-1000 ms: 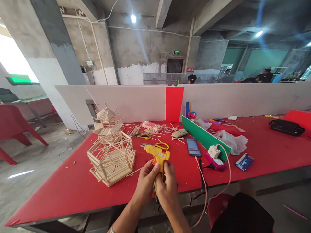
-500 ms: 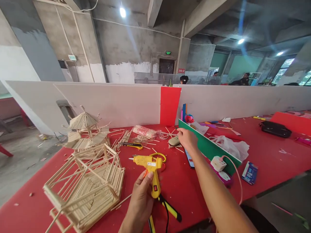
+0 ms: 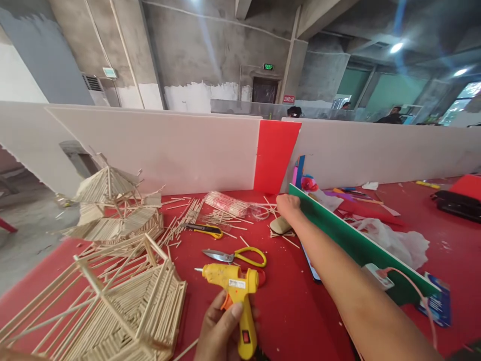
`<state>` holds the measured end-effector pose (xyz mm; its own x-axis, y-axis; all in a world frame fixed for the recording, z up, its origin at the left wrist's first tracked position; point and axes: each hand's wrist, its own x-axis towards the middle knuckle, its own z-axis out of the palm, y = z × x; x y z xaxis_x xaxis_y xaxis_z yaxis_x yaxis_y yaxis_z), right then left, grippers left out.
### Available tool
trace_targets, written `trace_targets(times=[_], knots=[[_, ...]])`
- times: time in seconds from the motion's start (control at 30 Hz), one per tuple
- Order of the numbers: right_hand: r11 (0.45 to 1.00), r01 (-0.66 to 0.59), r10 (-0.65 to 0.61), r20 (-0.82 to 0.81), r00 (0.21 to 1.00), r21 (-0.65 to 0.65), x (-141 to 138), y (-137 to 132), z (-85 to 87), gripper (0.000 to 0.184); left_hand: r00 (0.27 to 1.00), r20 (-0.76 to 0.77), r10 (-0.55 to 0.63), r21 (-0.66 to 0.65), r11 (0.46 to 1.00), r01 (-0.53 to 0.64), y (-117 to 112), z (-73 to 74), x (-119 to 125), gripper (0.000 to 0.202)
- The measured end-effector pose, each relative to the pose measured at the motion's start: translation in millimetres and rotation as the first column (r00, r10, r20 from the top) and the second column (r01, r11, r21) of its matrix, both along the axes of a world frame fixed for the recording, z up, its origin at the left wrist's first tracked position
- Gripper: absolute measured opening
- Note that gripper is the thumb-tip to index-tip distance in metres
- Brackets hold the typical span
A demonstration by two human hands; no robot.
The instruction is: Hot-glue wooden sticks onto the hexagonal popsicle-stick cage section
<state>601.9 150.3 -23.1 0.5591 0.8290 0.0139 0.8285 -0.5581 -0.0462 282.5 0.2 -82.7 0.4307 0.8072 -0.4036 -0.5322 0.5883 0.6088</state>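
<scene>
My left hand (image 3: 221, 326) is wrapped around the handle of a yellow hot glue gun (image 3: 229, 279), its nozzle pointing left. Scissors with yellow handles (image 3: 251, 255) lie just beyond the gun. My right arm stretches forward across the table. Its hand (image 3: 289, 206) is closed beside the far end of a green board (image 3: 338, 225), with the fingertips hidden. Just below that hand sits a rounded olive-beige object (image 3: 280, 225) on some short sticks. A stick-built frame (image 3: 128, 306) stands at the near left, with a tiered stick pavilion (image 3: 112, 200) behind it.
A utility knife (image 3: 205, 229) lies among loose sticks (image 3: 190, 215) near a plastic-wrapped stick bundle (image 3: 227, 204). Right of the green board are a clear plastic bag (image 3: 398, 235) and a blue packet (image 3: 438, 303). A white charger with a pink cable (image 3: 408, 281) is near my forearm. Pale panels (image 3: 180, 155) border the table's back.
The view has shifted closer to the table, and the scissors show more fully beyond the glue gun. My right hand remains stretched out by the green board's far end. The left keeps its grip.
</scene>
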Motion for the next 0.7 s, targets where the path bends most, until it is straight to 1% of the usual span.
trace_targets(times=[0.07, 0.13, 0.17, 0.23, 0.3, 0.33, 0.37, 0.4, 0.43, 0.47, 0.5, 0.53, 0.57, 0.63, 0.7], knots=[[0.99, 0.048, -0.035, -0.101, 0.994, 0.132, -4, -22, 22.3, 0.037, 0.999, 0.003, 0.034, 0.037, 0.999, -0.034, 0, 9.8, 2, 0.044], [0.956, 0.088, -0.02, -0.237, 0.971, 0.28, -15, -59, 44.3, 0.034, 0.999, 0.022, 0.041, 0.076, 0.996, -0.042, -3, 21.7, 2, 0.044], [0.93, 0.101, 0.012, -0.303, 0.953, 0.353, -24, -81, 53.3, 0.037, 0.999, 0.04, 0.036, 0.091, 0.995, -0.039, -7, 27.8, 2, 0.044], [0.867, 0.117, 0.112, -0.418, 0.901, 0.484, -51, -131, 64.2, 0.051, 0.997, 0.079, 0.016, 0.11, 0.994, -0.025, -18, 38.9, -1, 0.046], [0.795, 0.129, 0.236, -0.498, 0.834, 0.593, -88, -181, 64.6, 0.056, 0.995, 0.101, -0.014, 0.113, 0.994, 0.003, -35, 47.4, -7, 0.047], [0.74, 0.149, 0.318, -0.537, 0.782, 0.656, -110, -203, 61.7, 0.056, 0.995, 0.101, -0.025, 0.112, 0.994, 0.014, -44, 50.6, -11, 0.047], [0.61, 0.267, 0.485, -0.617, 0.62, 0.747, -133, -223, 57.7, 0.051, 0.995, 0.096, -0.029, 0.11, 0.994, 0.018, -54, 53.2, -16, 0.047], [0.497, 0.397, 0.609, -0.636, 0.474, 0.772, -155, -239, 53.4, 0.047, 0.996, 0.089, -0.025, 0.109, 0.994, 0.015, -64, 55.5, -22, 0.047], [0.405, 0.501, 0.696, -0.613, 0.372, 0.764, -178, -252, 49.5, 0.043, 0.996, 0.085, -0.012, 0.113, 0.994, 0.002, -73, 57.8, -27, 0.047], [0.319, 0.593, 0.756, -0.576, 0.311, 0.739, -199, -262, 46.5, 0.04, 0.996, 0.084, 0.01, 0.122, 0.992, -0.02, -82, 60.3, -34, 0.047], [0.252, 0.658, 0.791, -0.543, 0.283, 0.71, -218, -269, 44.8, 0.037, 0.996, 0.087, 0.031, 0.133, 0.99, -0.042, -89, 63.2, -40, 0.048], [0.198, 0.699, 0.811, -0.516, 0.277, 0.687, -235, -274, 44.4, 0.035, 0.995, 0.092, 0.049, 0.146, 0.987, -0.062, -95, 66.5, -47, 0.048], [0.157, 0.724, 0.823, -0.495, 0.28, 0.672, -249, -279, 45.2, 0.033, 0.993, 0.101, 0.067, 0.155, 0.985, -0.082, -100, 70.2, -53, 0.049], [0.107, 0.739, 0.839, -0.459, 0.292, 0.665, -269, -286, 49.4, 0.031, 0.987, 0.124, 0.1, 0.167, 0.979, -0.12, -109, 78.1, -65, 0.048], [0.074, 0.732, 0.855, -0.421, 0.302, 0.677, -281, -294, 54.7, 0.028, 0.981, 0.143, 0.13, 0.184, 0.97, -0.156, -115, 85.0, -74, 0.048]])
